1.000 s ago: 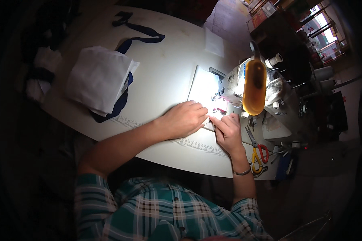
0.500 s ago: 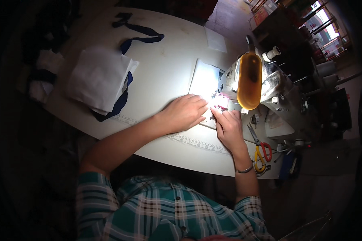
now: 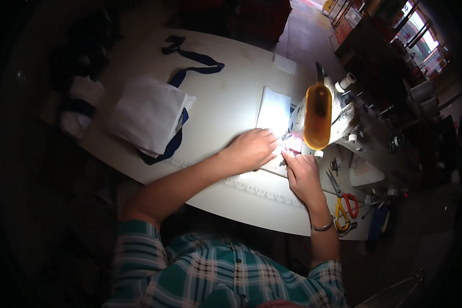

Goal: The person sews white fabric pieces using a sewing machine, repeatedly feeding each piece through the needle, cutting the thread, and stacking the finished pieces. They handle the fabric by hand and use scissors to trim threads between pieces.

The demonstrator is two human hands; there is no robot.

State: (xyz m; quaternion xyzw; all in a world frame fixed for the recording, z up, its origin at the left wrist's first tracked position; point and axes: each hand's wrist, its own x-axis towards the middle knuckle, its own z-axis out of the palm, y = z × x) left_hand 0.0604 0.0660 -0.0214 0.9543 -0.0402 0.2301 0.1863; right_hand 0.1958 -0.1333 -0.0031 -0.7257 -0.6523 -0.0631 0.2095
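Note:
Under the bright lamp of a sewing machine [image 3: 339, 120], with an amber oval cover [image 3: 317, 115], lies a strip of white fabric [image 3: 273, 108]. My left hand [image 3: 250, 150] rests at the fabric’s near end, fingers bent and together on it, tips just left of the glaring needle area. My right hand [image 3: 304, 177] is just below the presser foot, index finger reaching to the fabric’s edge, other fingers curled; what they hold, if anything, is hidden. Scissors [image 3: 342, 213] with yellow and red handles lie right of my right hand.
A stack of white fabric [image 3: 143, 115] with navy strap [image 3: 195, 69] lies on the left of the table [image 3: 231, 195], which has a printed scale along its near edge. More white and dark cloth [image 3: 82, 110] hangs at far left. Thread spools [image 3: 416, 92] stand at right.
The whole view has shifted, so table and machine appear farther right and lower than half a second ago. Both hands remain beside the needle area, with little visible change in pose.

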